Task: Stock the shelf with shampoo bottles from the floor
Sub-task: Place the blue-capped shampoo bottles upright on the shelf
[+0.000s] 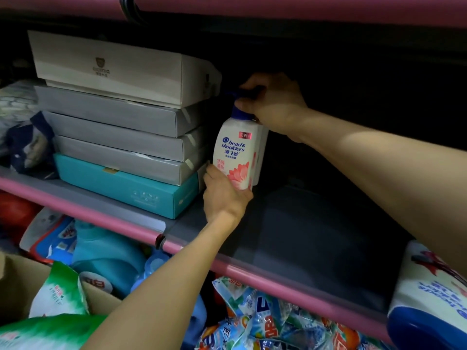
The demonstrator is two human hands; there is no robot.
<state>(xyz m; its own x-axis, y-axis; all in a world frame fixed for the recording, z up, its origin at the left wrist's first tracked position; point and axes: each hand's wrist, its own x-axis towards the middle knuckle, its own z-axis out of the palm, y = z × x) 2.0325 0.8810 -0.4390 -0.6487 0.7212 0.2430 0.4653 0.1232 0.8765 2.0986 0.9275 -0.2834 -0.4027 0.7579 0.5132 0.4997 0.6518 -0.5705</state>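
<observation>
A white Head & Shoulders shampoo bottle [237,152] with a blue pump top and a pink flower label stands upright on the dark grey shelf [316,236], right beside a stack of flat boxes. My right hand [273,102] grips its blue pump head from above. My left hand [225,195] holds the bottle's base from the front left. A second white bottle [261,157] shows just behind the first, mostly hidden. At the lower right edge lies another white bottle with a blue end [429,299], tucked under my right arm.
A stack of grey, white and teal boxes [121,137] fills the shelf's left half. The shelf's pink front rail [101,213] runs diagonally. Below it sit blue detergent jugs [108,258], detergent bags [265,319] and a cardboard box [15,286]. The shelf's right part is dark.
</observation>
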